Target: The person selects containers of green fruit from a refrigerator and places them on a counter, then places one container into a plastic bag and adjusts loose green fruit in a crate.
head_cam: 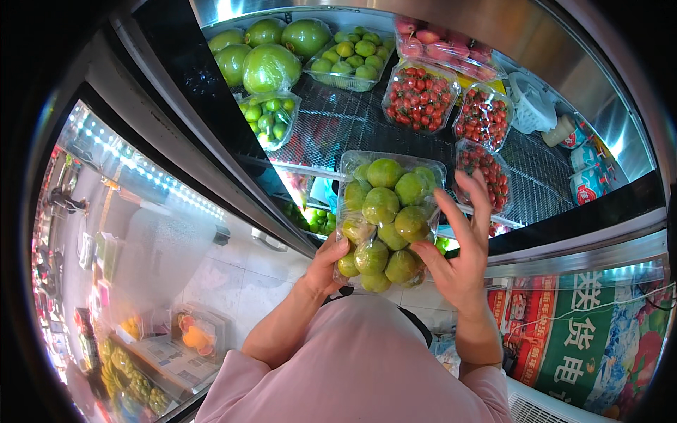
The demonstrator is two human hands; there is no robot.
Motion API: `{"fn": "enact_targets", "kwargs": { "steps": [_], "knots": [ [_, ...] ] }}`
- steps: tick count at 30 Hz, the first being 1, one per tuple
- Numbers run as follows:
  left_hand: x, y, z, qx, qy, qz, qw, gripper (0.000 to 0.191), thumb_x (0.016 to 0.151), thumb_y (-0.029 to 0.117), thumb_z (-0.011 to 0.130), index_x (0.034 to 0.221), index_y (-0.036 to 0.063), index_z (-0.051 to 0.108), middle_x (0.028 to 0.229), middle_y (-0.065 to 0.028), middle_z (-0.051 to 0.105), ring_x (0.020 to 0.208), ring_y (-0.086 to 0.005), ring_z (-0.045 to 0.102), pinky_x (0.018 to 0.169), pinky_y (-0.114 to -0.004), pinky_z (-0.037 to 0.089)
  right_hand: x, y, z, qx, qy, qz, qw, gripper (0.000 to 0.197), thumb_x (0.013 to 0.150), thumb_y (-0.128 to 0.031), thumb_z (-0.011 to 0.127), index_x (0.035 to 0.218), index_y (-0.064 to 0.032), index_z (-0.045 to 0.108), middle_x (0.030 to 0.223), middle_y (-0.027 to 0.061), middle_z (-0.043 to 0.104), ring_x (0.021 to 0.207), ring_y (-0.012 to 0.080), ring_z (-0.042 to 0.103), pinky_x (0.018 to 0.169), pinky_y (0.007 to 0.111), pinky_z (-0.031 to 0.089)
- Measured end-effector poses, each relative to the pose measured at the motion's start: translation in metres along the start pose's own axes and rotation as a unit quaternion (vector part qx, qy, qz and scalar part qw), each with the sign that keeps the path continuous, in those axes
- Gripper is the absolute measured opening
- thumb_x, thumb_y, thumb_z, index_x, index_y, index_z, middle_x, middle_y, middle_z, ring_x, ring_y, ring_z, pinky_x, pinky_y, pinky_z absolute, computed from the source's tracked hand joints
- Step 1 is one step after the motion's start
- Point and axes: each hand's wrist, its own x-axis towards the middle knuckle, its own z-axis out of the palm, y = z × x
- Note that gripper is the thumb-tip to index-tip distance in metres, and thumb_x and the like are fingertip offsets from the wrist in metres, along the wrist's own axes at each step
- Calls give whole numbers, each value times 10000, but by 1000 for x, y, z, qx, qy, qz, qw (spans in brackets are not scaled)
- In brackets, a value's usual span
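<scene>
A clear plastic tray of round green plum-like fruit [382,205], covered in film, is tilted up in front of my chest. My left hand [327,264] grips its lower left edge, the thumb on the near side and the other fingers hidden behind. Over at the tray's right edge, my right hand [463,246] has its fingers spread. Its thumb tip lies against the wrapped fruit and the index fingertip is close to the upper right side. Beyond the tray is a refrigerated display shelf [349,119] with a black mesh mat.
Wrapped pomelos [271,69], a tray of green fruit [351,59] and a smaller green pack [270,119] occupy the shelf's left. Cherry tomato packs [420,98] and pink fruit [444,45] stand right, near a white basket [530,103]. A glass door [158,254] stands open at left.
</scene>
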Motion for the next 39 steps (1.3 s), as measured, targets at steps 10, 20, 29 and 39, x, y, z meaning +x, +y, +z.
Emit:
{"fn": "enact_targets", "kwargs": {
  "steps": [10, 20, 29, 39],
  "knots": [
    [3, -10, 3, 29, -16, -21, 999, 895, 800, 381, 746, 1476, 32, 274, 1390, -155, 466, 1242, -266, 518, 1039, -404, 440, 24, -14, 2, -81, -82, -23, 993, 373, 715, -94, 801, 1064, -43, 682, 1402, 156, 460, 1391, 413, 314, 1106, 497, 298],
    [8, -14, 12, 28, -30, -35, 999, 864, 819, 383, 729, 1472, 29, 288, 1386, -151, 482, 1258, -263, 510, 1053, -404, 427, 6, 5, -8, 46, 32, 28, 998, 543, 737, -46, 754, 1257, -22, 598, 1445, 205, 417, 1389, 367, 345, 1121, 460, 295],
    [18, -27, 15, -26, -30, -91, 995, 817, 849, 333, 700, 1482, 51, 267, 1414, -139, 447, 1289, -291, 475, 1070, -426, 414, -85, 41, 21, 569, 120, 332, 743, 630, 1028, -460, 375, 1515, -83, 246, 1473, 94, 404, 1330, 255, 431, 1103, 425, 368],
    [61, -3, 61, 36, -27, -174, 984, 793, 910, 562, 576, 1464, 57, 318, 1427, -150, 446, 1286, -306, 490, 1040, -457, 451, -57, 28, -22, 605, 167, 322, 709, 593, 1044, -335, 390, 1514, -16, 217, 1478, 137, 391, 1337, 234, 431, 1097, 397, 373]
  ]
}}
